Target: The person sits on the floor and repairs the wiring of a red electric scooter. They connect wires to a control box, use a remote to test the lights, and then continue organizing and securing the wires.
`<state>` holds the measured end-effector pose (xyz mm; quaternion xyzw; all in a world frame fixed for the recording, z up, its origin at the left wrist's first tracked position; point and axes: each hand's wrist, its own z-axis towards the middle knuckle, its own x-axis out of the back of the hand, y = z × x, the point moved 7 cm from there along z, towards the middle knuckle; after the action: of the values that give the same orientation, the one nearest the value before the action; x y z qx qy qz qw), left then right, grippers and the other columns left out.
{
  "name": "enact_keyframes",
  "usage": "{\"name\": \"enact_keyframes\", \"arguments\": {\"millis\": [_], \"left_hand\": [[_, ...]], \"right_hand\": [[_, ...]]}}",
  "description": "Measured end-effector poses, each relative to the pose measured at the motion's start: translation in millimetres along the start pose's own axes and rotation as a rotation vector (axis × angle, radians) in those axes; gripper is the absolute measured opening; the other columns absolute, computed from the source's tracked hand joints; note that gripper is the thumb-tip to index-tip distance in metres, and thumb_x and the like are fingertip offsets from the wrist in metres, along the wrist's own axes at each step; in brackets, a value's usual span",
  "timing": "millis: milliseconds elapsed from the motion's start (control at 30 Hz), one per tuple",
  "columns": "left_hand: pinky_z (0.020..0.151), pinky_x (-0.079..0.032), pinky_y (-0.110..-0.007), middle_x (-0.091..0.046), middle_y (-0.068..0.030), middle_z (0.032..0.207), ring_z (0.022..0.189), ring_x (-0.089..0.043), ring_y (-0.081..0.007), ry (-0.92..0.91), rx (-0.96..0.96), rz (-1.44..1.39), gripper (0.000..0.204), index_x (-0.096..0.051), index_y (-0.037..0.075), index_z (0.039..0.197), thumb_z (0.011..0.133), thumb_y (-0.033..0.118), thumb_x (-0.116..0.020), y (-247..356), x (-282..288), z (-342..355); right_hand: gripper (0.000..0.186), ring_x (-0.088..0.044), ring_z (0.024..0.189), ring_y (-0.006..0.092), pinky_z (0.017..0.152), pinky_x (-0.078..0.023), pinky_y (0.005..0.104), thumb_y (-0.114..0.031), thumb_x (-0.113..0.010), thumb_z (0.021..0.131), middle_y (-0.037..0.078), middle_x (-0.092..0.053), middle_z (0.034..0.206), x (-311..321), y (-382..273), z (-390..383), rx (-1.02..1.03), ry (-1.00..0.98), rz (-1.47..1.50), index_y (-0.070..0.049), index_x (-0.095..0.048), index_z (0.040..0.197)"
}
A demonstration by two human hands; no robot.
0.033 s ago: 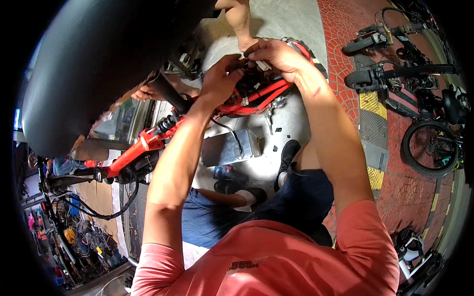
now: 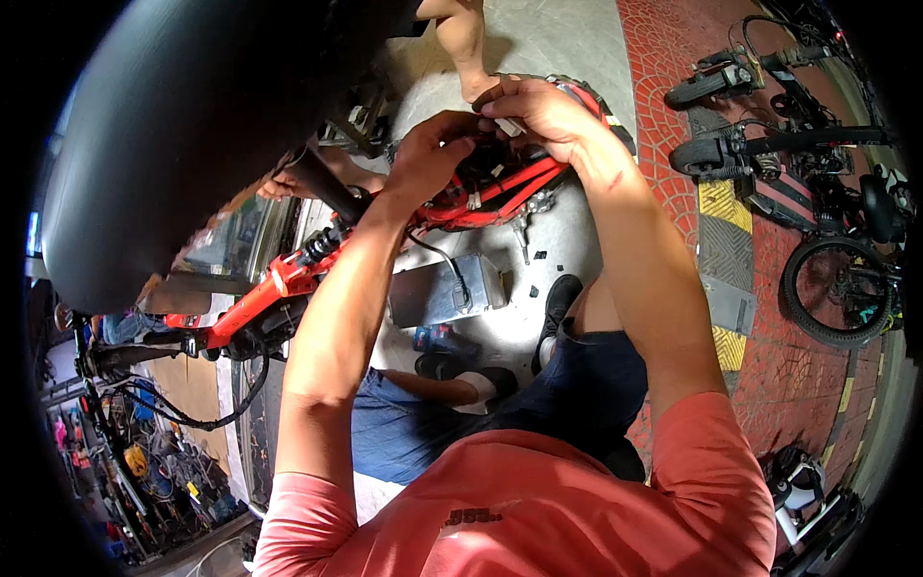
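Note:
My left hand (image 2: 435, 156) and my right hand (image 2: 540, 112) meet fingertip to fingertip above the open frame of a red electric bike (image 2: 508, 192). Curled fingers close my left hand, and whatever is in its pinch is hidden. A small white piece (image 2: 511, 126), perhaps a connector, shows under the bent fingers of my right hand, which is closed on it. Dark wiring lies in the frame below both hands. The bike's long black seat (image 2: 192, 144) looms large at the upper left, and its red front section (image 2: 236, 315) passes left of my left forearm.
A grey metal box (image 2: 447, 290) with a black cable lies on the floor between bike and legs, beside a blue-and-black tool (image 2: 437, 338). Another person's bare leg (image 2: 465, 43) is beyond my hands. Parked bikes (image 2: 836, 279) stand right; cluttered tools (image 2: 154, 462) fill the lower left.
My left fingers have shifted slightly right, closer to my right fingertips. My right hand stays nearly in place.

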<state>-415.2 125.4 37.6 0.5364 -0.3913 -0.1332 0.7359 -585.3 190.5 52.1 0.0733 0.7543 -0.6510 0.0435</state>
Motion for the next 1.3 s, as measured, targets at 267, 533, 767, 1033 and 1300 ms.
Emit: {"name": "enact_keyframes", "arguments": {"millis": [267, 533, 767, 1033, 1300], "left_hand": [[0.087, -0.054, -0.026, -0.073, -0.0038, 0.108, 0.096, -0.066, -0.0103, -0.064, 0.038, -0.391, 0.033, -0.067, 0.0, 0.134, 0.101, 0.003, -0.064, -15.2, 3.7, -1.1], [0.079, -0.056, -0.03, -0.075, -0.008, 0.11, 0.088, -0.066, -0.0131, 0.206, 0.089, -0.63, 0.011, -0.066, 0.005, 0.117, 0.107, 0.008, -0.063, -53.2, 8.9, 13.2], [0.082, -0.058, -0.032, -0.073, -0.0099, 0.11, 0.095, -0.069, -0.0174, 0.24, 0.098, -0.771, 0.014, -0.068, 0.003, 0.118, 0.107, 0.009, -0.062, -52.1, 6.4, -15.7], [0.064, -0.059, -0.027, -0.072, -0.0057, 0.097, 0.075, -0.067, -0.0118, 0.171, 0.11, -0.856, 0.018, -0.071, 0.0, 0.121, 0.109, 0.011, -0.062, -53.0, 2.0, -42.0], [0.062, -0.054, -0.022, -0.072, -0.0002, 0.087, 0.068, -0.063, -0.0054, 0.15, 0.144, -0.611, 0.014, -0.075, 0.004, 0.114, 0.107, 0.013, -0.067, -31.2, -5.6, -38.3]], "right_hand": [[0.018, -0.069, 0.075, 0.0129, 0.068, -0.059, 0.0299, -0.013, -0.067, 0.099, 0.011, -0.079, 0.097, 27.7, 11.2, 32.3, -0.007, 0.054, 0.23, -0.003, -0.074, 0.112], [0.024, -0.067, 0.078, 0.0097, 0.07, -0.056, 0.0257, -0.017, -0.065, 0.104, 0.006, -0.079, 0.101, 19.3, -3.1, 21.6, 0.034, 0.006, -0.011, -0.002, -0.072, 0.121], [0.024, -0.068, 0.08, 0.0104, 0.07, -0.056, 0.0264, -0.015, -0.069, 0.101, 0.004, -0.075, 0.091, 8.7, -9.2, -6.3, 0.095, -0.034, -0.447, 0.0, -0.075, 0.118], [0.025, -0.072, 0.09, 0.0188, 0.084, -0.057, 0.0337, -0.012, -0.072, 0.096, 0.011, -0.077, 0.099, -0.3, -31.6, -9.2, 0.571, 0.219, -0.776, 0.0, -0.075, 0.118], [0.021, -0.074, 0.089, 0.0311, 0.084, -0.059, 0.04, -0.014, -0.072, 0.093, 0.015, -0.076, 0.097, -62.9, -19.9, -25.5, 0.713, 0.083, -0.861, -0.003, -0.074, 0.111]]}}
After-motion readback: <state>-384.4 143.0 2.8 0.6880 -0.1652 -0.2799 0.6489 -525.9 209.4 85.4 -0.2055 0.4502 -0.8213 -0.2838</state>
